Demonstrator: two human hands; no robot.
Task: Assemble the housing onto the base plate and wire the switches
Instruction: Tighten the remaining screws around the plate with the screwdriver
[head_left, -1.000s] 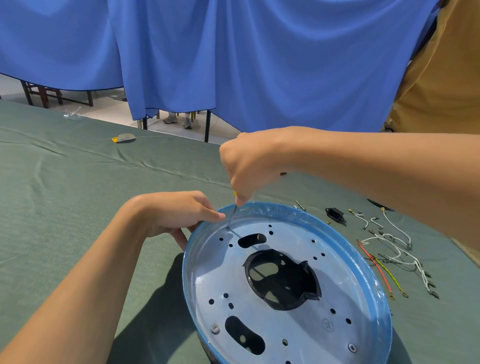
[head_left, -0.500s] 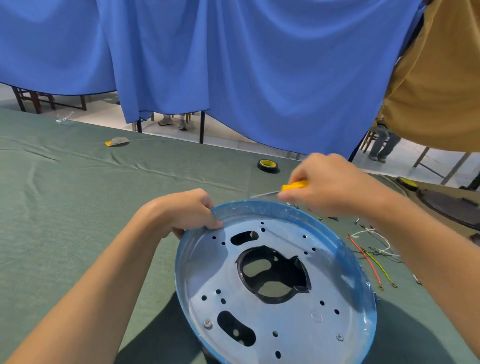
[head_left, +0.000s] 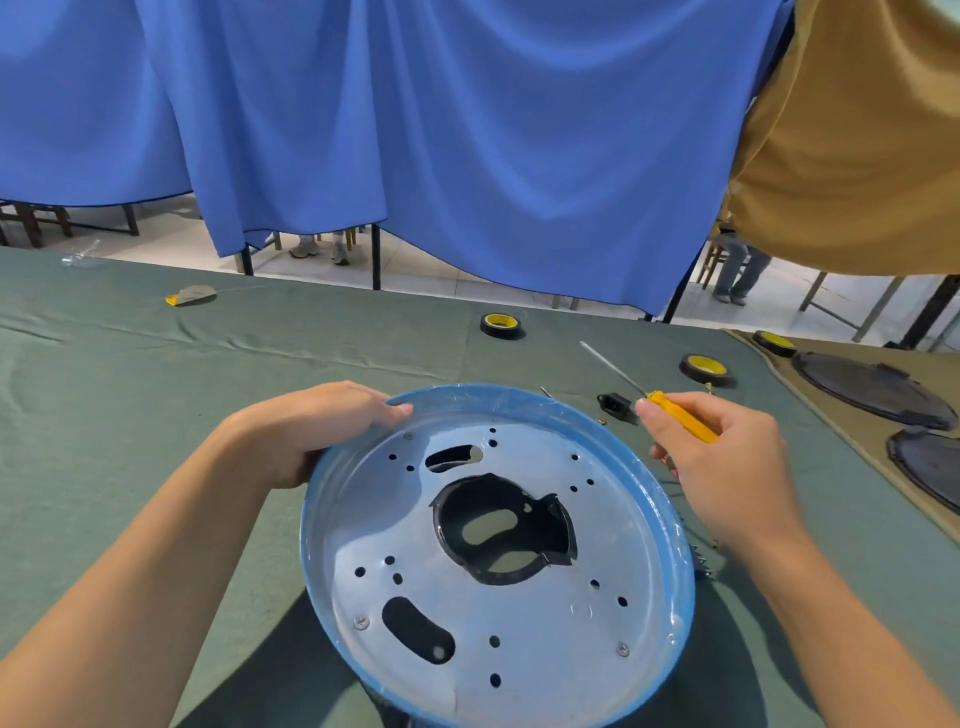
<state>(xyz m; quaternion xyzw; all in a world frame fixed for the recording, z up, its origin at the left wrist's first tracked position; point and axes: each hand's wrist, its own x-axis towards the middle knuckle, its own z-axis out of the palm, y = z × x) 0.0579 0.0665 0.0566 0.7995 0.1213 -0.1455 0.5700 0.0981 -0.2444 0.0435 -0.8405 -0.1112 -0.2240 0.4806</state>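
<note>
A round metal base plate (head_left: 519, 613) with a blue film-covered rim lies in front of me on the green cloth, a black housing (head_left: 550, 525) showing through its central opening. Three screws sit in the plate, at the far left, near left and near right. My left hand (head_left: 311, 431) grips the plate's far-left rim. My right hand (head_left: 722, 457) holds a yellow-handled screwdriver (head_left: 680, 421) off the plate's right side, its thin shaft pointing up and left. A black socket part (head_left: 615, 405) lies just beyond the rim.
Three rolls of black-and-yellow tape (head_left: 501, 325) lie at the back and right. Dark round covers (head_left: 872, 384) rest on a brown cloth at the right. A person in a tan shirt (head_left: 857, 156) stands at the right. Wire ends (head_left: 701, 564) peek out beside the plate.
My right hand lifted the screwdriver out of the far-left screw hole and swung it to the right, off the plate. A screw now sits there. My left hand stayed on the rim.
</note>
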